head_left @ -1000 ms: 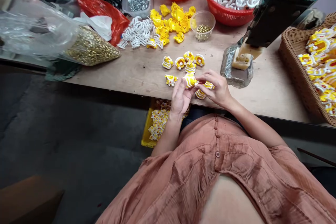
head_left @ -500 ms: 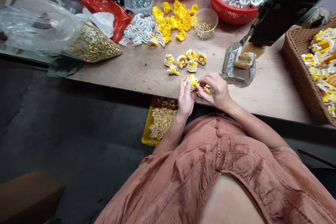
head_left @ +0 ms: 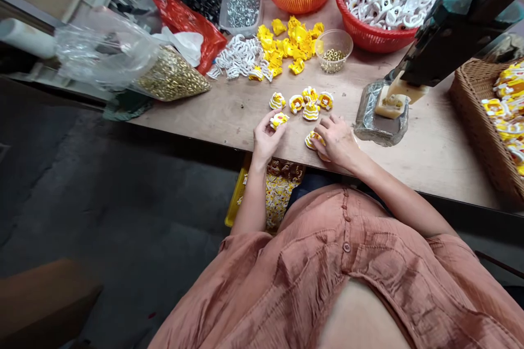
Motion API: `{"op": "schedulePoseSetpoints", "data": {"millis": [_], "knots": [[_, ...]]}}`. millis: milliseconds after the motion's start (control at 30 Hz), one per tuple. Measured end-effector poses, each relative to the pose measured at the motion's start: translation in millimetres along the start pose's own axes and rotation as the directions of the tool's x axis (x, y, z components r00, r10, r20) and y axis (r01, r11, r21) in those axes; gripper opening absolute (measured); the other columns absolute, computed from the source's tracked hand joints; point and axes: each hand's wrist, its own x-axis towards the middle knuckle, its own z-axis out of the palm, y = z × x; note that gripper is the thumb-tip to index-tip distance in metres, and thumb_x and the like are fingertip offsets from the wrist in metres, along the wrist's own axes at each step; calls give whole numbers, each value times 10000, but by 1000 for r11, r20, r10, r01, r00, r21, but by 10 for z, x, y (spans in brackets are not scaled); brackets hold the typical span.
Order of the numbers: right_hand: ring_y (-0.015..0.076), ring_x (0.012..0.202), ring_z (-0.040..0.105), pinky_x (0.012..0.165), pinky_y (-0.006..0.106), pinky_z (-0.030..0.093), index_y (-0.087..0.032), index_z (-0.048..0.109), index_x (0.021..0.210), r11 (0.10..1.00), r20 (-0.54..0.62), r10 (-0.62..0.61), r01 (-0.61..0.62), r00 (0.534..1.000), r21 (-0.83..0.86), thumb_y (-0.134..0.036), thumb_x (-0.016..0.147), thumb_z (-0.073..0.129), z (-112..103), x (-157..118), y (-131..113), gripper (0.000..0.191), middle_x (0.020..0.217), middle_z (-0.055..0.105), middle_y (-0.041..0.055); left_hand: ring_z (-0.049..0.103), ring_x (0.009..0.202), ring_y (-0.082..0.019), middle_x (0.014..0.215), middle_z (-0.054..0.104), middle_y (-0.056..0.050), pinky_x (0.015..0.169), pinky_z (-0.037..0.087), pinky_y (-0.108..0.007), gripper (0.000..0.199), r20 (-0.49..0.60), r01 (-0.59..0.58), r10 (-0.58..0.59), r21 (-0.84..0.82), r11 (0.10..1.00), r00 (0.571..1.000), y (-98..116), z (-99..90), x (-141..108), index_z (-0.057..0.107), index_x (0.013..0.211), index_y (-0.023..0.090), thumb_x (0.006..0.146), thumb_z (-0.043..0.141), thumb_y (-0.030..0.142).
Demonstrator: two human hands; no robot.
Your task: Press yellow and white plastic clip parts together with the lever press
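At the table's front edge, my left hand (head_left: 266,139) has thumb and fingers around a small yellow-and-white striped plastic piece (head_left: 279,120). To its right, the curled fingers of my right hand (head_left: 336,140) are on another striped piece (head_left: 311,140), partly hidden beneath them. Just beyond both hands several similar pieces (head_left: 311,112) lie in a loose cluster, some showing an open orange-yellow underside.
Behind lie yellow parts (head_left: 301,38), white wavy strips (head_left: 239,57) and a clear cup (head_left: 333,50) of brass rings. A press (head_left: 382,114) stands right, beside a wicker basket (head_left: 475,125). A bag (head_left: 172,76) of gold bits lies left; a yellow crate (head_left: 234,202) sits below.
My hands have moved apart. The left has left the piece both hands were on and gone left to another; the right has lowered onto a piece on the table. The view has shifted slightly.
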Motion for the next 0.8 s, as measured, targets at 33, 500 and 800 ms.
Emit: {"op": "schedulePoseSetpoints", "data": {"millis": [33, 500, 800], "knots": [[325, 1115, 586, 1007, 535, 508, -158, 757, 1036, 997, -45, -21, 24, 999, 68, -297, 1068, 540, -17, -1, 21, 260, 1140, 717, 179, 736, 1074, -209, 1256, 736, -91, 966, 632, -359, 423, 47, 57, -51, -125, 991, 998, 74, 17, -58, 730, 1316, 227, 908, 770, 330], [230, 1071, 677, 973, 457, 587, -247, 772, 1101, 832, -304, -24, 187, 952, 522, -390, 1033, 663, -234, -20, -45, 192, 1107, 718, 75, 719, 756, -152, 1022, 797, -67, 660, 584, -261, 436, 434, 372, -163, -458, 807, 886, 617, 281, -460, 766, 1186, 206, 891, 842, 517], [207, 944, 653, 874, 395, 541, -218, 709, 977, 843, -335, -35, 208, 942, 496, -286, 996, 652, -149, -31, -80, 91, 973, 698, 50, 749, 849, -186, 1034, 802, -74, 754, 610, -285, 519, 450, 318, -139, -351, 881, 882, 594, 228, -525, 778, 1182, 194, 902, 804, 630]]}}
